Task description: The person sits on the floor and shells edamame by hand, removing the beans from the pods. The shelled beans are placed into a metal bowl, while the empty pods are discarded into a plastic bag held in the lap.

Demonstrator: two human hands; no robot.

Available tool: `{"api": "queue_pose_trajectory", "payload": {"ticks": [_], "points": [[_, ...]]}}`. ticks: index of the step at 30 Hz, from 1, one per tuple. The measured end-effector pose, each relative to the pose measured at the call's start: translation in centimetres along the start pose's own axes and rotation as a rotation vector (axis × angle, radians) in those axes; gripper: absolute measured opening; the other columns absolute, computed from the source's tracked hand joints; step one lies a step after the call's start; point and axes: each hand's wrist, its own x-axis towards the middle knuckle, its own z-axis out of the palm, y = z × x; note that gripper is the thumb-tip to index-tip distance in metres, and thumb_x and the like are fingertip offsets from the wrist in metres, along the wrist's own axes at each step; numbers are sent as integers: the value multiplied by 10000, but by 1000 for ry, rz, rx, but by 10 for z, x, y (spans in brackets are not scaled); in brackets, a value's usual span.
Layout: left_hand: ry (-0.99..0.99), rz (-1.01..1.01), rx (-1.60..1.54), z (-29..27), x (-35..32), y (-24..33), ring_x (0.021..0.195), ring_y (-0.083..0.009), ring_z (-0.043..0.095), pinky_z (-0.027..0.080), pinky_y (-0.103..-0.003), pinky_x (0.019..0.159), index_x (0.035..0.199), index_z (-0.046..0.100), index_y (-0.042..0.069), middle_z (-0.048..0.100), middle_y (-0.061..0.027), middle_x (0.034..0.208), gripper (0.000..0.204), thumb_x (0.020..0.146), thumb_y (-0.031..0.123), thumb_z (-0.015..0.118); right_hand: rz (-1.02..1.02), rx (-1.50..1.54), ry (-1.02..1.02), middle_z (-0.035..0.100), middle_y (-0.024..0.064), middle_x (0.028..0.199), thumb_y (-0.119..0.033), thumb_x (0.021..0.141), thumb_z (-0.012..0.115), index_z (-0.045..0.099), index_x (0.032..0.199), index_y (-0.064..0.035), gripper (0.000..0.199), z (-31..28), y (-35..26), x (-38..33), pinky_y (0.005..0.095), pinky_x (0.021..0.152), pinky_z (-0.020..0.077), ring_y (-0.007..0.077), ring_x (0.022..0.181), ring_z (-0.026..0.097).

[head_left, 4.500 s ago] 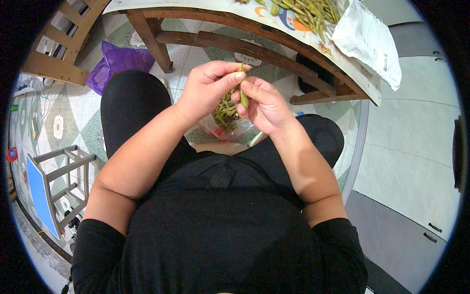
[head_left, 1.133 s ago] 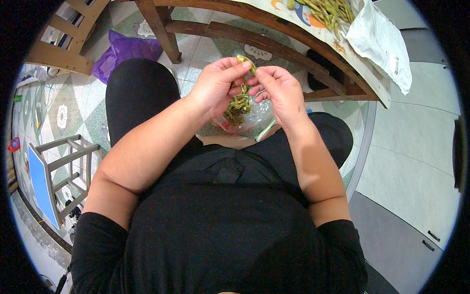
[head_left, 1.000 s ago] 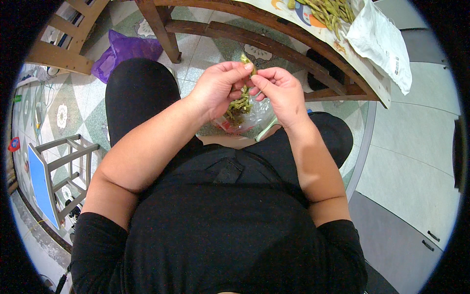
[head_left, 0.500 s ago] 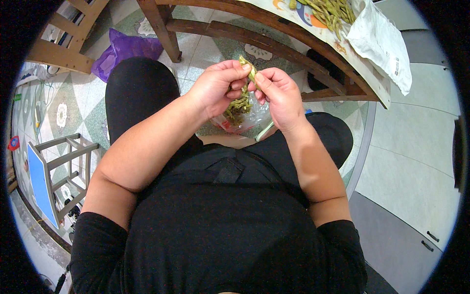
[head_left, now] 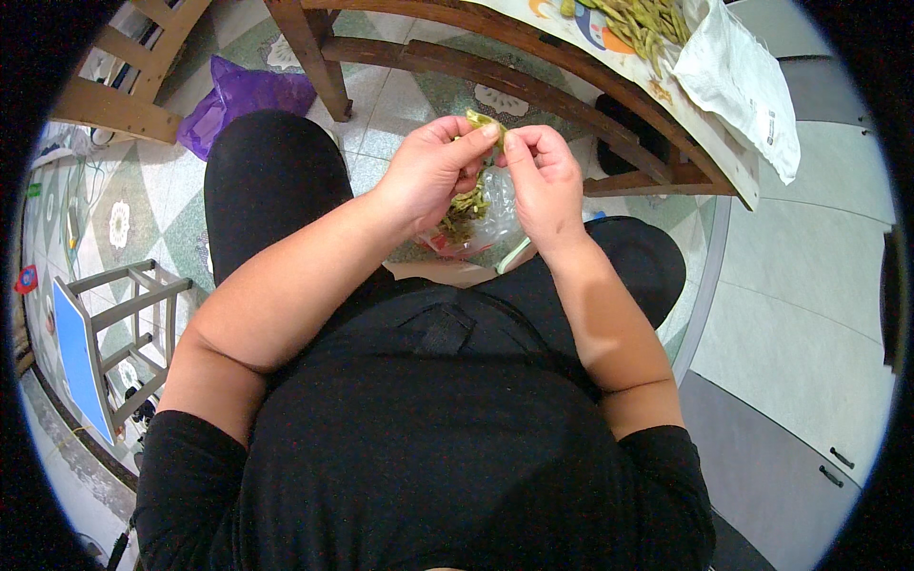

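Between my two hands is a yellow-green bean pod, held over the gap between my knees. My left hand is closed around one end, with its thumb pressed on the pod. The thumb and forefinger of my right hand pinch the other end; the remaining fingers are curled. Just below the hands, a clear plastic bag holds a heap of greenish pods or husks, partly hidden by my left hand. What lies inside the pinched pod cannot be made out.
Ahead to the right, a wooden table carries a pile of bean pods and a white woven sack. A purple plastic bag lies on the tiled floor. At left is a blue-topped stool; grey-white cabinets line the right.
The pod has turned from steep to flatter between my fingers. My left thumb has slid slightly to the right along it, and the right hand's fingers have curled in more.
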Motion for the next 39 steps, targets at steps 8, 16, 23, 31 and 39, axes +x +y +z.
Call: {"api": "queue_pose_trajectory", "payload": {"ticks": [8,16,23,31,39], "points": [[13,17,40,1,-3,3,510,-37,353,248,-176,434,760,492,90,491,24,650,118,805,187,543,-141,-89,16,556,34,703,-77,806,525,509,799,-14,66,4,2,0,217,572,427,80,629,517],[-21,-9,-95,-4,-2,0,523,-33,371,260,-168,427,786,501,78,496,23,678,95,813,166,522,-129,-27,37,565,52,726,-75,808,520,495,831,-12,71,10,0,-2,222,595,434,87,659,533],[52,-76,-164,-4,2,-3,578,-37,393,287,-167,459,836,505,79,488,38,710,128,807,198,542,-99,-104,-1,558,44,756,-53,793,531,480,871,-10,103,6,8,3,213,591,430,81,654,519],[197,29,58,-7,4,2,475,-43,336,240,-178,404,747,489,92,424,39,604,217,796,291,558,161,87,33,554,47,792,-126,813,528,482,951,-25,177,-3,-5,8,185,526,398,84,647,502],[150,-24,285,-19,5,38,407,-22,265,167,-169,352,683,495,88,345,75,509,262,758,316,600,313,271,35,566,40,717,-187,805,542,516,863,-25,174,-18,-11,17,187,487,390,87,595,496]]}}
